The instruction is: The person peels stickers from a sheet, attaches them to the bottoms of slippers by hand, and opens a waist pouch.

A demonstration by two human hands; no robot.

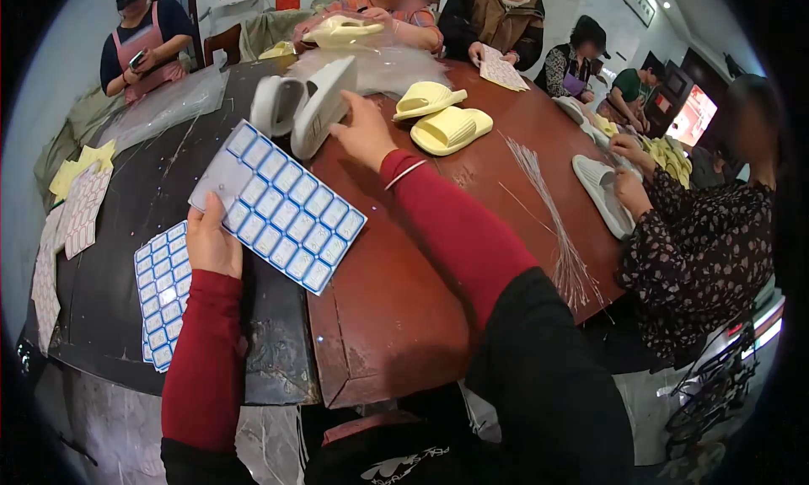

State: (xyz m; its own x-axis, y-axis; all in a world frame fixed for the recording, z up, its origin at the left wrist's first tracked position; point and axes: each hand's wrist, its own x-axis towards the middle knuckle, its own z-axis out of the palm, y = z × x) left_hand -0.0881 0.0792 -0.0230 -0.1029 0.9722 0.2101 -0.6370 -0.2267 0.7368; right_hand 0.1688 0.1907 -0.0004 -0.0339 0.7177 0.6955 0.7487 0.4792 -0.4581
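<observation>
My left hand [215, 236] grips the lower left edge of a sheet of blue-bordered labels [291, 211], thumb on top; the sheet's upper left part has no labels. Beyond the sheet, my right hand [364, 131] has its fingertips at the side of a grey slipper [324, 106] that stands tilted on its edge. Another grey slipper [276, 106] is just left of it, partly behind the sheet. Further right, two yellow slippers [451, 131] [430, 100] lie on the brown table [396, 316].
More blue label sheets [163, 291] lie at the left on the black table [93, 291]. A bundle of thin ties [552, 224] lies on the right. A co-worker [699, 241] at the right handles a pale slipper [602, 194]. Several people stand or sit across the table, near plastic bags [371, 70].
</observation>
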